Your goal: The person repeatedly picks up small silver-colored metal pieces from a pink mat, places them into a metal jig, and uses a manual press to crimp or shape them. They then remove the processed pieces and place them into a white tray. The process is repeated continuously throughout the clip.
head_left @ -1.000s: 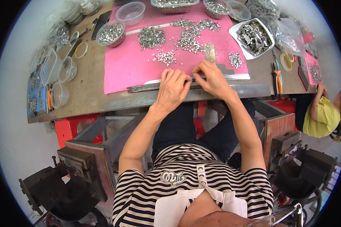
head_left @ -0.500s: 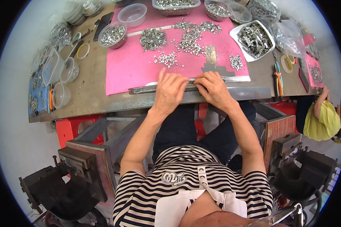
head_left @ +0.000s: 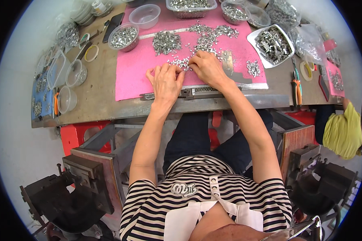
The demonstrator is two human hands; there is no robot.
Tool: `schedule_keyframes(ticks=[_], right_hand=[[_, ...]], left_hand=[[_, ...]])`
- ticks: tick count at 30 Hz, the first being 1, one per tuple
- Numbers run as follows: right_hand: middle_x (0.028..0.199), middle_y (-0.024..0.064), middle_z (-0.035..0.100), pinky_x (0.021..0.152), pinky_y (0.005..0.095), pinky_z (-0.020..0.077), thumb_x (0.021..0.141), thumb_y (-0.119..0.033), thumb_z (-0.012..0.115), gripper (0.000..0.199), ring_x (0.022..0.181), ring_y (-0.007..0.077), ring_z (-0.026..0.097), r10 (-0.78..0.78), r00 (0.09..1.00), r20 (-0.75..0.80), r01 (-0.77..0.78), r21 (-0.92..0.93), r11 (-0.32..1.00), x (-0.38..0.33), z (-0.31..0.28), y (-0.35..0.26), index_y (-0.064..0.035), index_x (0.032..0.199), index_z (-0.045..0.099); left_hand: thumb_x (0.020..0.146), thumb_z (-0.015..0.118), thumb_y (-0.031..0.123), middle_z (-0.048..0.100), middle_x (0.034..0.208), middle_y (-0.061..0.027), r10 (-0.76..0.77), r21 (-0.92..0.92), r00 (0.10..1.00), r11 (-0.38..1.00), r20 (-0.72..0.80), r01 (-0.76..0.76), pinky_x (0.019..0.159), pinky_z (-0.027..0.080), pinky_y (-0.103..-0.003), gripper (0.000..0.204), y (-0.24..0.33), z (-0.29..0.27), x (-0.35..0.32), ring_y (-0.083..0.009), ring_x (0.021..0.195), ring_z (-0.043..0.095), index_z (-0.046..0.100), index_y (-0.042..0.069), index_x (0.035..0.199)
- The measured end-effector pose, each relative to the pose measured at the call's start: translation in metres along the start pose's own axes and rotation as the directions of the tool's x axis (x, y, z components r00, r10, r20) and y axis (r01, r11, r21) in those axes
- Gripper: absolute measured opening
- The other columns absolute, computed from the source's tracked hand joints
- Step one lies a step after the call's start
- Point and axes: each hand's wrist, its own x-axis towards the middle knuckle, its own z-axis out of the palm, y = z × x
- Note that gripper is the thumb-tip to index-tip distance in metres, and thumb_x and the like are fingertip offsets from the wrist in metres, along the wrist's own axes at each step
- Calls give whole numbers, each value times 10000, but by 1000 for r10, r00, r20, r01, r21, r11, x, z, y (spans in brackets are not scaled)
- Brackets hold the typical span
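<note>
Small silvery metal pieces [head_left: 180,62] lie scattered on the pink mat [head_left: 134,78]. At the left edge of this scatter is my left hand [head_left: 167,82], back up, its index finger bent to the thumb and its little finger splayed out. Reaching in from the other side, my right hand [head_left: 208,69] has its fingers pinched down among the pieces. Whatever sits between the fingertips of either hand is hidden. Nearer me, along the table edge, lies a narrow dark metal bar [head_left: 189,93] with a row of small pieces set in its slot; neither hand touches it.
Heaps of metal pieces [head_left: 166,42] lie farther back. Around them stand a round tub [head_left: 125,49], an empty clear bowl [head_left: 144,23] and a white dish [head_left: 258,51] of dark pieces. Orange-handled pliers [head_left: 296,89] lie right. A person in yellow [head_left: 342,130] is at far right.
Both hands have left the metal bar and moved away from me to the scattered pieces. The slot with its row of pieces is now uncovered.
</note>
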Motion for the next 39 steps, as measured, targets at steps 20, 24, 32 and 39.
schedule_keyframes(ticks=[20,24,32,39], right_hand=[[918,88,596,793,403,410,857,-24,724,169,892,290,579,57,998,-17,-53,148,988,-91,-69,-23,-43,935,575],[925,81,599,799,404,417,849,-30,726,161,886,285,580,16,998,-60,-13,54,998,-93,-64,-26,-50,935,592],[944,77,620,821,395,441,849,-59,738,144,898,265,605,-85,992,-92,82,-30,996,-95,-67,-27,-50,970,660],[966,80,660,846,397,443,905,-73,701,89,914,276,627,-7,999,-46,9,38,999,-50,-48,-20,-60,993,692]], left_hand=[[864,732,89,620,949,-44,326,-351,945,888,27,-296,935,376,-429,123,58,9,-29,-248,919,581,668,80,969],[859,746,93,630,946,-46,339,-340,941,885,2,-318,965,381,-430,133,57,11,-30,-254,913,596,673,73,967],[903,734,140,673,864,-29,171,-224,983,957,-69,-182,1018,362,-460,59,25,-3,-18,-224,860,619,715,95,936],[878,782,249,674,835,9,62,-39,998,997,5,-62,995,329,-444,136,0,-5,7,-202,867,612,744,126,920]])
